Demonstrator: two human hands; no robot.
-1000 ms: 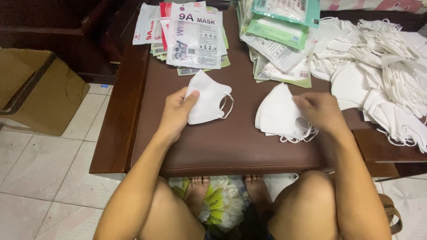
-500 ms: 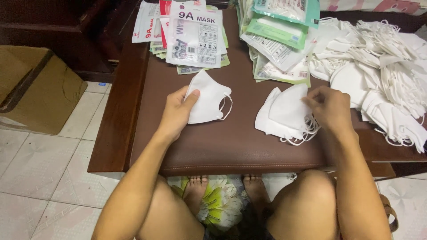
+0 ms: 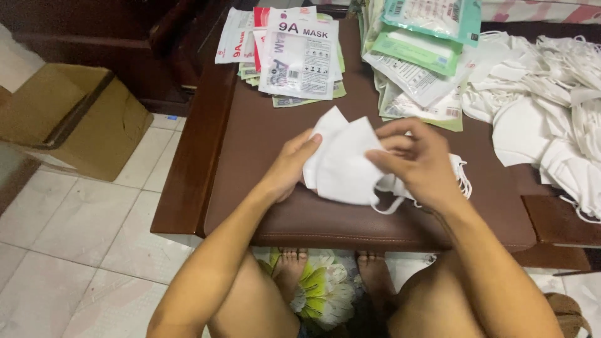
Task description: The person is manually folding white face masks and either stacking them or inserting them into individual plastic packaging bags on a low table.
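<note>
Two white folded face masks sit between the hands on the brown padded tabletop (image 3: 250, 134). The upper mask (image 3: 347, 169) is a smooth, curved, cup-like piece of white fabric with a crease down its middle and a thin white ear loop (image 3: 389, 206) hanging off its lower edge. The right hand (image 3: 416, 163) has its fingers (image 3: 391, 153) closed in a pinch on this mask's right edge, holding it over the lower mask (image 3: 324, 128), whose pointed corner shows just above and left of it. The left hand (image 3: 291, 166) lies flat with fingers (image 3: 310, 145) stretched out and not gripping, the tips pressing the left edge of the lower mask against the tabletop. More white masks with loops peek out just right of the right hand's wrist.

Beyond the fingers lie stacks of printed mask packets (image 3: 300, 53), white and green. Well to the right of the right hand is a loose heap of white masks (image 3: 551, 106). Far left of the left hand, a cardboard box (image 3: 75, 119) stands on the tiled floor (image 3: 81, 250).
</note>
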